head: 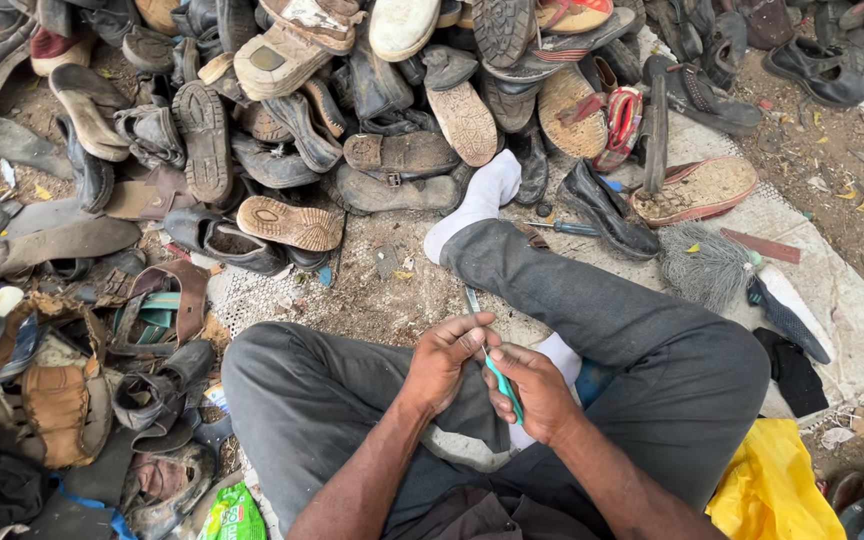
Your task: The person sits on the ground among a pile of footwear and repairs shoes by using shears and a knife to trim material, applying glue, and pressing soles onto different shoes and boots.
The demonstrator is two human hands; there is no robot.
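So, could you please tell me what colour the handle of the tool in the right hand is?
Teal green handle, head view.

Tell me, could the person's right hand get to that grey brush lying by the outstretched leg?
Probably yes. The brush lies in the open on the mat on the person's right side, beyond the leg, nothing on top of it. But the right hand now holds a teal tool.

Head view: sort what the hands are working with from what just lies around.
In hand:
- left hand pinching a thin pale piece, too small to identify
- right hand gripping a teal-handled tool

Lying about:
- heap of worn shoes
- brush
- screwdriver
- yellow bag
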